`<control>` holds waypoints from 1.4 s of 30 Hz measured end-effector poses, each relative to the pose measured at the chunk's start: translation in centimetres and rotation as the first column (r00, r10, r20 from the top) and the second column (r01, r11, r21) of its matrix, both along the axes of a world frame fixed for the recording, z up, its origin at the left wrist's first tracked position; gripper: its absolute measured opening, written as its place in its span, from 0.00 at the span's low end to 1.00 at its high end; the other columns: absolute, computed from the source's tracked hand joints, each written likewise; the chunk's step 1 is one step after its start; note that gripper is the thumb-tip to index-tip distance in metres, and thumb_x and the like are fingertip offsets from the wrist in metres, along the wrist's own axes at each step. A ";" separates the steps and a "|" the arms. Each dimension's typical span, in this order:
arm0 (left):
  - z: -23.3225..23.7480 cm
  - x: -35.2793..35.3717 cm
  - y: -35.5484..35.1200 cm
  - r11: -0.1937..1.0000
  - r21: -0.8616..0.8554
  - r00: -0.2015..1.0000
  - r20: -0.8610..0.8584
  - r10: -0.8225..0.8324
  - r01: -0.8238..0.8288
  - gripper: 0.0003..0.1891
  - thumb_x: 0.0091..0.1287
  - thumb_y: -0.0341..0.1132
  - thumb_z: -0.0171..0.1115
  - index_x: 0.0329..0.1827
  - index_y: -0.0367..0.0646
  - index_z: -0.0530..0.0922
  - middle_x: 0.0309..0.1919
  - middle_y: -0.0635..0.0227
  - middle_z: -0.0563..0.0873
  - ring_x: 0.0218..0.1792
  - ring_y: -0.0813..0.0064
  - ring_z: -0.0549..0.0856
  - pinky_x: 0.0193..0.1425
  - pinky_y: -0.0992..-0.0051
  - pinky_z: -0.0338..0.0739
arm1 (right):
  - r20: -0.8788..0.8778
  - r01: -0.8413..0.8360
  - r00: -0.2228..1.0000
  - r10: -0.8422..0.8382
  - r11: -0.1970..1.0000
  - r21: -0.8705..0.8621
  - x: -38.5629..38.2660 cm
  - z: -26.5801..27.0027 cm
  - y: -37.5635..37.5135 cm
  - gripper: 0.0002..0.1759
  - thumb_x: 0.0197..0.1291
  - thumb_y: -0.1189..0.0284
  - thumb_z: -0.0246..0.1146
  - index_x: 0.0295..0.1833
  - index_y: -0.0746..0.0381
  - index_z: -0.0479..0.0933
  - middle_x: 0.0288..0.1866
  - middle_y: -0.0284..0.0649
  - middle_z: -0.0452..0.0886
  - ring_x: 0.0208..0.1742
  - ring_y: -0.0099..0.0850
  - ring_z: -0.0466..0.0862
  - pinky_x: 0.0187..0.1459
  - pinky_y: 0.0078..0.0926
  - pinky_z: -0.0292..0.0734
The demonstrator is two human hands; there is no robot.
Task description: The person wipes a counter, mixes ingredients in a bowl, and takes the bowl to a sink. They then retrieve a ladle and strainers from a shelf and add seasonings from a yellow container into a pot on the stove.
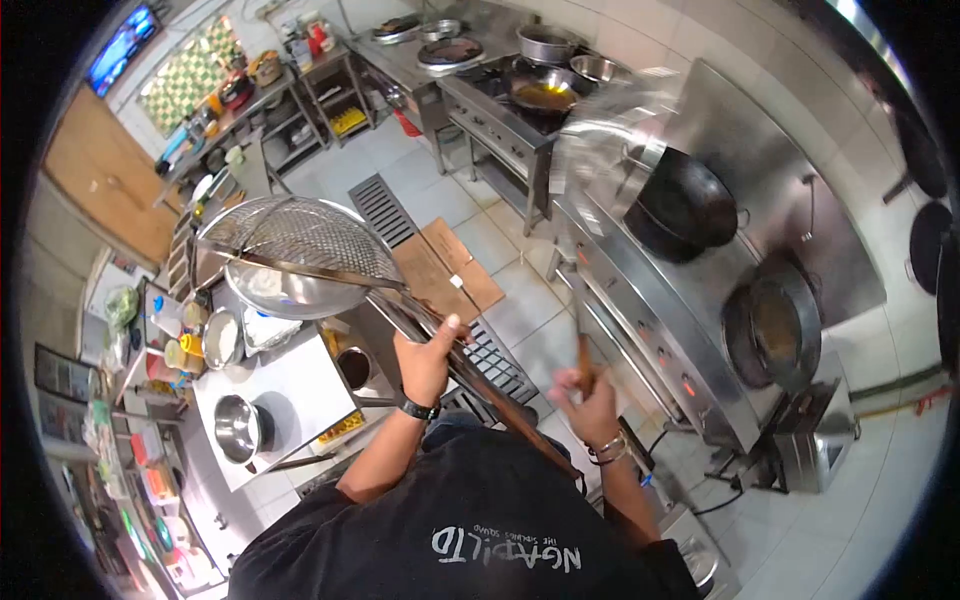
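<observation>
1. Head view, right side: we see a long stainless-steel cooking range (640,290). It carries a deep black wok (695,200) and, nearer us, a second dark wok holding brownish oil (775,330). Farther along the range sit a frying pan with orange liquid (545,95) and a grey steel stockpot (545,42).
2. Head view, left side: a white-topped counter (310,385) stands there with a small shiny steel pot (238,425) on it. On the pale tiles between counter and range lie a slatted floor drain grate (380,205) and a flat brown cardboard sheet (445,268).
3. Our left hand (428,362), a black watch at the wrist, has its fingers wrapped tight around the long dark handle of a large round wire-mesh strainer (300,235). The mesh basket hangs over the far end of the counter, directly above a shallow steel bowl (275,292). We cannot tell whether basket and bowl touch.
4. The strainer's long axis runs diagonally: the basket points up and to the left, away from us. The handle slopes down to the right, past the left hand, and ends close to our black shirt.
5. Our right hand (590,400), bracelets at the wrist, is clenched around a brown wooden-handled steel utensil (583,352). It points almost straight up the picture, out over the range and near the black wok. Its shiny far end is smeared by blur, so we cannot tell its shape.
</observation>
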State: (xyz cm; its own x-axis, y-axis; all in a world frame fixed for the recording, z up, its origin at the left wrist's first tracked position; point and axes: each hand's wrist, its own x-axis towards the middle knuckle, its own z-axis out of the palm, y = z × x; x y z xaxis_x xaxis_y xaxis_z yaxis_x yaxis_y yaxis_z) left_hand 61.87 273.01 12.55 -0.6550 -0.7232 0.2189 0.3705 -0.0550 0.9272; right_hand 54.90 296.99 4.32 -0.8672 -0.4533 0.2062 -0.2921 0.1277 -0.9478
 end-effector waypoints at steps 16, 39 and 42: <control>-0.6 -10.6 -9.5 0.996 0.036 0.996 0.034 0.086 -0.087 0.24 0.61 0.46 0.74 0.41 0.34 0.73 0.27 0.64 0.84 0.28 0.71 0.86 0.34 0.72 0.81 | 0.250 -0.428 0.876 0.413 0.904 0.006 -14.3 5.4 -16.8 0.21 0.52 0.72 0.74 0.42 0.64 0.68 0.35 0.42 0.85 0.40 0.30 0.88 0.43 0.28 0.81; 5.4 -32.1 -28.9 0.952 -0.274 0.919 0.322 0.226 -0.137 0.36 0.48 0.51 0.81 0.49 0.33 0.73 0.30 0.56 0.85 0.32 0.63 0.86 0.37 0.66 0.78 | 0.042 -0.375 0.927 0.374 0.927 0.023 -30.6 8.7 -33.3 0.24 0.57 0.65 0.73 0.51 0.67 0.72 0.40 0.36 0.80 0.41 0.25 0.80 0.45 0.28 0.76; 6.4 -34.0 -29.2 0.930 -0.350 0.890 0.380 0.252 -0.114 0.37 0.46 0.50 0.82 0.49 0.33 0.73 0.32 0.54 0.85 0.34 0.62 0.86 0.39 0.66 0.79 | 0.133 -0.317 0.937 0.324 0.946 -0.067 -32.6 8.7 -33.9 0.19 0.58 0.69 0.71 0.49 0.67 0.74 0.41 0.36 0.80 0.41 0.25 0.80 0.45 0.27 0.76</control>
State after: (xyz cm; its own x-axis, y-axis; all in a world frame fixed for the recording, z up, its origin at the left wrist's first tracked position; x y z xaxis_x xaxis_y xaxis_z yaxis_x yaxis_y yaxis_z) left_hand 27.84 243.79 18.97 -0.5971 -0.7790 0.1915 -0.0733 0.2907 0.9540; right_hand 22.31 263.12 12.97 -0.6990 -0.7052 0.1189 -0.1745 0.0069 -0.9846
